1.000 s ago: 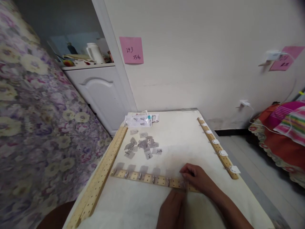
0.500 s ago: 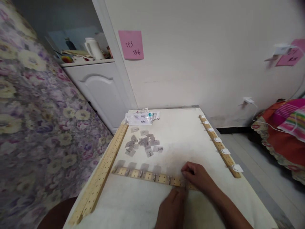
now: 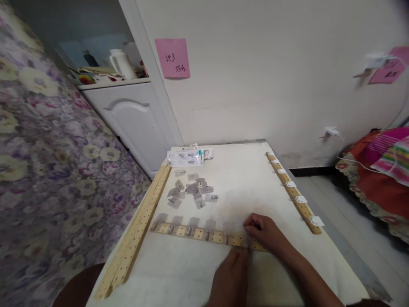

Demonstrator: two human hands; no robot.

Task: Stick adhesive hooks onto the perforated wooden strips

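A perforated wooden strip [image 3: 200,233] lies crosswise on the table before me. Several clear squares with small metal hooks [image 3: 189,230] sit at intervals along it, their film reaching past its far edge. Near its right end another clear hook piece [image 3: 247,241] lies between my hands, partly hidden by fingers. My right hand [image 3: 263,232] is closed in a pinch at the far edge of that piece. From the near side, my left hand [image 3: 230,273] has its fingertips closed together at the piece's lower end. Loose clear hook pieces [image 3: 197,192] lie in a pile farther back.
Bare perforated strips [image 3: 137,230] lie along the table's left edge. At the right edge, another strip [image 3: 306,212] carries white tags on hooks. Hook packaging [image 3: 185,158] rests at the back left. A wall stands behind the table, and a floral curtain [image 3: 64,170] hangs left.
The view has shifted slightly. Both hands stay at the same hook piece, with almost no movement of the fingers.
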